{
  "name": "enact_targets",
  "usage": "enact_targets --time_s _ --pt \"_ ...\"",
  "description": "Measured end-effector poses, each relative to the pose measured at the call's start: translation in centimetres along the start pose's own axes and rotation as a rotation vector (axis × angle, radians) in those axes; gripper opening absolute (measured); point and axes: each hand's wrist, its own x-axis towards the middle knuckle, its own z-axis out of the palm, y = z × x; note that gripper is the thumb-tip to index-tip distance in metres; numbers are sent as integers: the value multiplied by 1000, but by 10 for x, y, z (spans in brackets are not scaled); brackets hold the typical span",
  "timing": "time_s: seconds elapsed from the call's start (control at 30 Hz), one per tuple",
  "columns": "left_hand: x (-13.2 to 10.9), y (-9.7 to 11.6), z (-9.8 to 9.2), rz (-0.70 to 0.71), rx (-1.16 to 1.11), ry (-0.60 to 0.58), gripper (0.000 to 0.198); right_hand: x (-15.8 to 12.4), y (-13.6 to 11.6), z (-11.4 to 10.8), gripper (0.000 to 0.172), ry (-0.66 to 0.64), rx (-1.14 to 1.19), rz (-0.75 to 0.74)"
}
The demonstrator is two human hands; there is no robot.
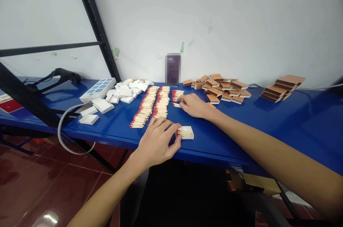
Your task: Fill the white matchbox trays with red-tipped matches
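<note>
A white matchbox tray [187,132] holding red-tipped matches lies near the table's front edge. The thumb and index finger of my left hand [160,141] grip its left end. My right hand [194,105] is behind the tray, fingertips pinched down at a small group of loose matches [176,105]; how many it holds is too small to tell. Just behind lies a short stack of matches [177,94]. Two long rows of matches, a left row [144,107] and a right row [162,102], run front to back beyond my left hand.
White empty trays [125,91] are heaped at the left beside a white and blue box [98,90]. Brown matchbox sleeves [219,87] are piled at the back right, with stacked sleeves [281,88] farther right. A black rack post [93,16] and grey cable [61,130] stand left.
</note>
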Motion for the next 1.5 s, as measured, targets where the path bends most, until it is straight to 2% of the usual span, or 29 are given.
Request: enact_targets --time_s 0.77,1.0,1.5 --pt "0 0 0 9 6 8 24 -2 -3 -4 28 6 45 6" --pt "1 0 -1 6 5 2 24 -1 -2 -2 35 53 43 61" --pt "0 0 -1 9 6 6 24 -1 1 1 36 30 24 3"
